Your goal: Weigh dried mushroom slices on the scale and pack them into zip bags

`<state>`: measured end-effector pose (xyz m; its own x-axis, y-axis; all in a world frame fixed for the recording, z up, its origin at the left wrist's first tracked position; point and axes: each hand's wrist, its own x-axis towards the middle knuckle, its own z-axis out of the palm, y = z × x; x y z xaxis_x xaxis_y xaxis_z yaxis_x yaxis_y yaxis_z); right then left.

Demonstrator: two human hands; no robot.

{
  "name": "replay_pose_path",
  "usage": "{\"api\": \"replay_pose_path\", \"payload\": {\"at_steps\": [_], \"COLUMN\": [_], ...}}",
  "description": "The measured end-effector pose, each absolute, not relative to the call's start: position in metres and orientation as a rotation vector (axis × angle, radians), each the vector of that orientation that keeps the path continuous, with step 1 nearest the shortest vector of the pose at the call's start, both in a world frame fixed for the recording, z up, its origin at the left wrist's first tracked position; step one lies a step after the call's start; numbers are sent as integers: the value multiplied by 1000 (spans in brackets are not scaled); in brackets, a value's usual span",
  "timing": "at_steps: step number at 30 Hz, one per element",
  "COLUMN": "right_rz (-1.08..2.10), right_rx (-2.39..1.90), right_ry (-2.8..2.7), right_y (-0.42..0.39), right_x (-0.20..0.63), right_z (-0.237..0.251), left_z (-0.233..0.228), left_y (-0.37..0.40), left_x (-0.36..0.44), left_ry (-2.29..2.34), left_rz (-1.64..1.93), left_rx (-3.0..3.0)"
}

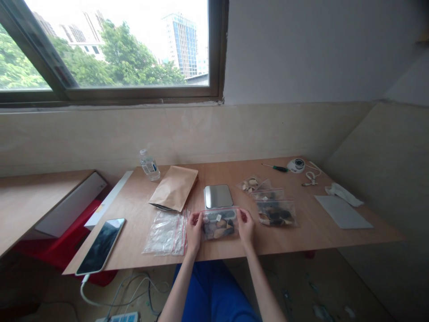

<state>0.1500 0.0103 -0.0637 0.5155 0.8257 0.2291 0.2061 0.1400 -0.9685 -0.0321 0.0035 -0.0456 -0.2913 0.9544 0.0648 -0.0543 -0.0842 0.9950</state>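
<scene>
A clear zip bag (219, 223) with a red seal, filled with dark and tan stones, lies near the front edge of the wooden table (321, 232). My left hand (195, 229) grips its left end and my right hand (246, 225) grips its right end. Just behind the bag stands a small metal scale (218, 196). A stack of empty zip bags (166, 232) lies to the left of my left hand. More filled zip bags (275, 212) lie to the right of my right hand, with another filled bag (252, 183) behind them.
A brown paper envelope (174, 188) and a water bottle (149, 165) sit at the back left. A phone (101, 245) lies at the front left corner. A screwdriver (276, 168), a small round device (296, 165), a cable and a grey sheet (343, 211) occupy the right side.
</scene>
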Motion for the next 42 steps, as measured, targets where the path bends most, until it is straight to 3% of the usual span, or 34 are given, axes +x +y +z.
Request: {"api": "replay_pose_path", "payload": {"at_steps": [14, 23, 39, 42], "right_rz": [629, 847, 876, 695], "right_rx": [-1389, -1272, -1298, -1340], "right_ry": [-946, -966, -1042, -1202], "right_y": [10, 7, 5, 1], "right_x": [151, 154, 165, 172], "right_z": [-64, -58, -60, -48], "left_z": [-41, -44, -39, -32], "left_y": [1, 3, 2, -2], "left_x": [-32, -31, -30, -27], "left_ry": [1279, 1187, 1165, 1170], "left_rz": [1512, 1463, 1454, 1471], "left_rx": [1021, 1047, 1032, 1068]}}
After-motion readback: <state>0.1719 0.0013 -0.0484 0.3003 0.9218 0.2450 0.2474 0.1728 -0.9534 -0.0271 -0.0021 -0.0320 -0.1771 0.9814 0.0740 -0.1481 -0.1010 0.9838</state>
